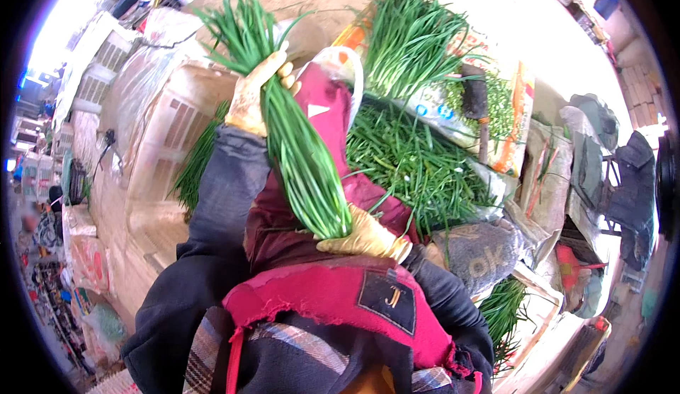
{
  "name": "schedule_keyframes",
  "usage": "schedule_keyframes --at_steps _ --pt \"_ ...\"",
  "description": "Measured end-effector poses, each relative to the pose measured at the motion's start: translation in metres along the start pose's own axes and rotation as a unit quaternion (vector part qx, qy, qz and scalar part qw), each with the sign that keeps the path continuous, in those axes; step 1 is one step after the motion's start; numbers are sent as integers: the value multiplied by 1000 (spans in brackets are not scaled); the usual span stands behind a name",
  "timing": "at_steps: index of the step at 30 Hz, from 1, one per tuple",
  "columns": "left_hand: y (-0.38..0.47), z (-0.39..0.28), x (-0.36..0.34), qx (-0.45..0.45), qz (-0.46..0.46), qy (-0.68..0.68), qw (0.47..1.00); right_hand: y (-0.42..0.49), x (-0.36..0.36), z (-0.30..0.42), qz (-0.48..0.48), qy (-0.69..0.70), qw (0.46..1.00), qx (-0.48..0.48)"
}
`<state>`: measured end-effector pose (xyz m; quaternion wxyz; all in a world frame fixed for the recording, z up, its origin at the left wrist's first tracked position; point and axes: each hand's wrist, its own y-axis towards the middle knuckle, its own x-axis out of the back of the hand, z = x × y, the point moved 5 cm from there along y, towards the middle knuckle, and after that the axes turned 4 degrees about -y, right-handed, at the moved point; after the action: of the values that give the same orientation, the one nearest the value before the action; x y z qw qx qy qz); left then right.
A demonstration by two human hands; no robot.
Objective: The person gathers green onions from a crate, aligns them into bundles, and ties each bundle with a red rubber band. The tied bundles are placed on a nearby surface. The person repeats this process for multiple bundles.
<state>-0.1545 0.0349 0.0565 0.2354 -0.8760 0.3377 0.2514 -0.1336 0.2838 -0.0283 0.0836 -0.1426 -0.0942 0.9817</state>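
Both my hands wear stained, pale yellow gloves. My left hand [264,86] grips a bunch of long green leaves that look like garlic chives [300,155], close to its spread leafy ends. At the bunch's other end, my right hand [366,237] closes around the gathered base. The bunch slants across my lap over a dark red apron [326,107]. Just beyond my right hand lies a heap of loose green leaves [419,155]. Farther off, a pile of similar chives [414,43] rests on a printed plastic sack [510,144].
A dark flat-bladed tool with a handle [474,96] lies on the sack. At my left stands a whitish plastic crate [164,133] with more chives [199,165] beside my sleeve. A grey cloth [478,250] and another batch of chives [502,314] are at my right.
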Motion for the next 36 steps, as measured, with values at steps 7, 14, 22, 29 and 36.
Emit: schedule_keyframes --at_steps 7,14,22,29,36 --pt "53 17 -29 26 72 -18 997 19 37 -6 -54 102 993 -6" --pt "153 42 -161 79 197 97 972 38 127 51 -143 169 975 -14" --pt "260 47 -257 -369 443 391 717 73 239 91 -176 300 922 168" --pt "244 148 -155 -157 288 684 651 56 312 42 -230 489 808 235" --pt "246 199 -92 -261 226 560 753 47 328 61 -249 444 835 208"
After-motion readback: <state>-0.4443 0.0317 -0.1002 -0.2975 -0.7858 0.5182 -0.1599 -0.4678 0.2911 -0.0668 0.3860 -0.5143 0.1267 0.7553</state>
